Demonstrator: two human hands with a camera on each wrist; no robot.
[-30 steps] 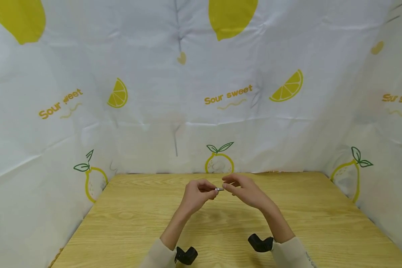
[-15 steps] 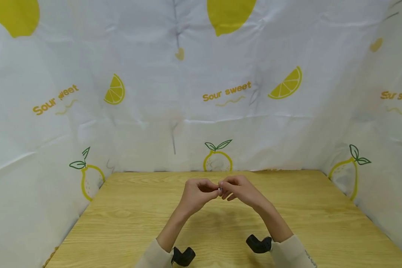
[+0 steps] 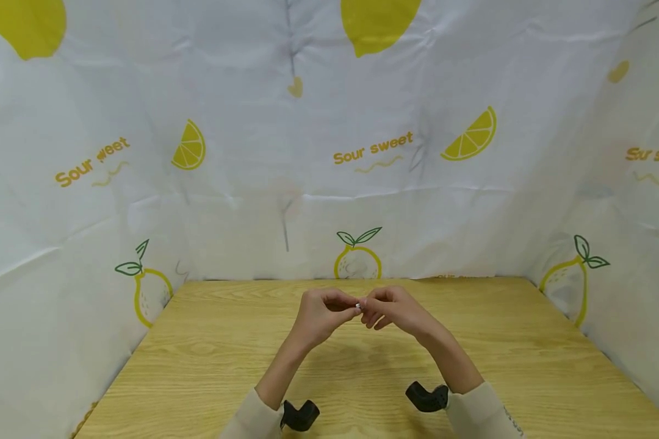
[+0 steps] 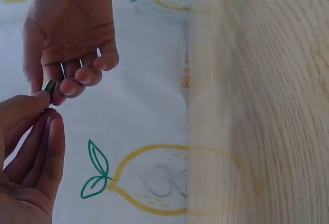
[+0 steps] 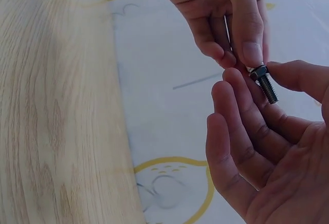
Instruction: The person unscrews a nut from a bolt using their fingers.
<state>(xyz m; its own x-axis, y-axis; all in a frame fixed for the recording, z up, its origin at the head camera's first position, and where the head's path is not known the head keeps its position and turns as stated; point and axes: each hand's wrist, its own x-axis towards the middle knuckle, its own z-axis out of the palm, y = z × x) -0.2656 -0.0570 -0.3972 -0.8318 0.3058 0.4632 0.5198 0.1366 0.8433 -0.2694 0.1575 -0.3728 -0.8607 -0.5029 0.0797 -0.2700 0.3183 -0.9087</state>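
A small metal bolt (image 5: 268, 89) is held between both hands above the table, its threaded shank sticking out toward the right palm in the right wrist view. Thumb and fingertips of my left hand (image 3: 315, 317) pinch it at the hexagonal end. My right hand (image 3: 398, 313) meets the left there; its thumb tip presses the side of the hexagonal part (image 5: 258, 72) and its index finger lies behind. The other right fingers are loosely bent. From the left wrist view, only the dark shank of the bolt (image 4: 50, 86) shows past the left thumb.
Both forearms reach over a light wooden table (image 3: 225, 360). A white cloth with lemon prints (image 3: 252, 183) hangs round its back and sides. Black wrist-camera mounts (image 3: 301, 416) stick out inward from the cream sleeves (image 3: 255, 414).
My right hand has moved left from the bolt's free end and its fingertips have closed in at the left fingertips. The left hand keeps its pinch on the bolt, almost in place.
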